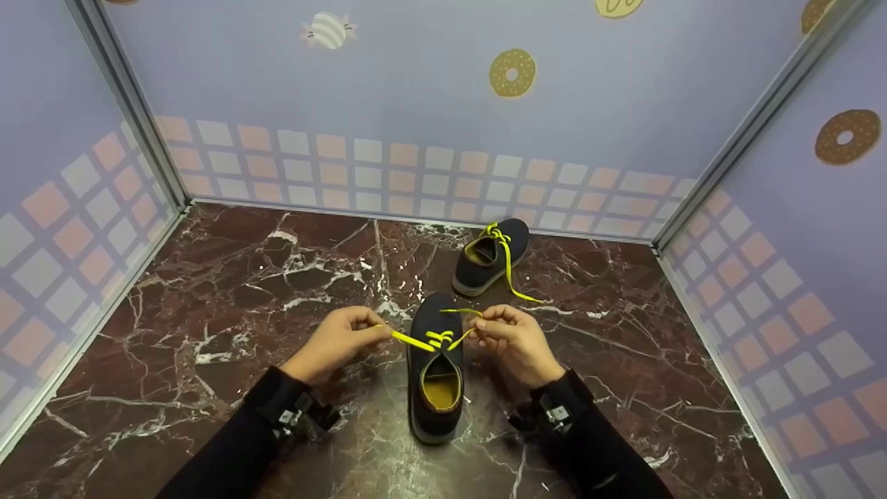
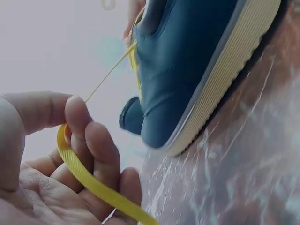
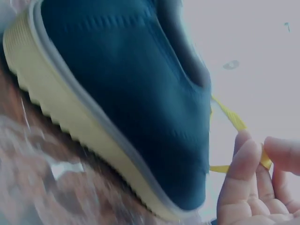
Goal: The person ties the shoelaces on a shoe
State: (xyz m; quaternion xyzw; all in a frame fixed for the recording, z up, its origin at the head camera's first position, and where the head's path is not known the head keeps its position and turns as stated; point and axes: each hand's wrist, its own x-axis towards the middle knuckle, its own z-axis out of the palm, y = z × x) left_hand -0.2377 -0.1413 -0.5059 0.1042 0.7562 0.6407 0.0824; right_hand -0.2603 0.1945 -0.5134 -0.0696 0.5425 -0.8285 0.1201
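Near shoe: a dark, low-cut shoe (image 1: 419, 371) with a pale ribbed sole and mustard lining, upright on the surface between the hands, toe towards the back panel.
Left hand: thumb and forefinger of the left hand (image 1: 338, 343) pinch one end of the flat yellow woven shoelace (image 1: 414, 340), drawn taut from the eyelets.
Right hand: thumb and fingertips of the right hand (image 1: 516, 343) pinch the lace's other end, its thin tail reaching over the toe.
Far shoe: a matching dark shoe with yellow laces (image 1: 485, 277), beyond the near toe and close to the back panel, one lace trailing right.
Edges: brown-red, white-veined marble-look surface (image 1: 229, 360), bounded by a lavender back panel (image 1: 416, 83), left panel (image 1: 41, 138) and right panel (image 1: 818, 229).
Room: marble extends outward from both hands to the side panels; ahead, the far shoe narrows the space right of centre.
Cut off: the surface's near edge, below the head view; the near shoe's heel, in the left wrist view.
Hard to read: whether the thin tail touches the toe; the right hand's lower fingers, partly hidden in the head view.
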